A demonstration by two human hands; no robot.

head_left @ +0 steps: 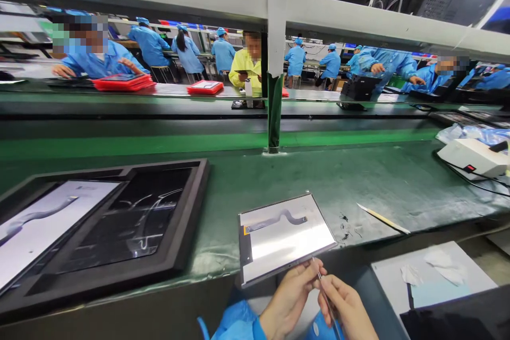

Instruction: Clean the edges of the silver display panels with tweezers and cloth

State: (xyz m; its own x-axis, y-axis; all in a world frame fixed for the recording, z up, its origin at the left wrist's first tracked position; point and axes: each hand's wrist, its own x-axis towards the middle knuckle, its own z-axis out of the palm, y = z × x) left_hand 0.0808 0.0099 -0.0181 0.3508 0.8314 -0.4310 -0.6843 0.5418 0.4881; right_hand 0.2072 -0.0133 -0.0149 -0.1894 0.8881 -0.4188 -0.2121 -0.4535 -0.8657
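A pale-handled knife [383, 219] lies near the front edge of the green worktop [319, 170], a white device [472, 158] toward its right end and a dark foam tray [198, 191] at its left. Beyond the upright post [274, 111], a worker in yellow [241, 66] appears among colleagues in blue [147, 45], near red trays [124, 83].

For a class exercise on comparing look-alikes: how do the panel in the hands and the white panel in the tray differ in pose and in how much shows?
The held panel is gripped at its near edge by the left hand; the tray panel lies in the dark tray. The held panel shows almost whole; the tray panel runs out of view at left. Both have pale backs with a curving grey ribbon.
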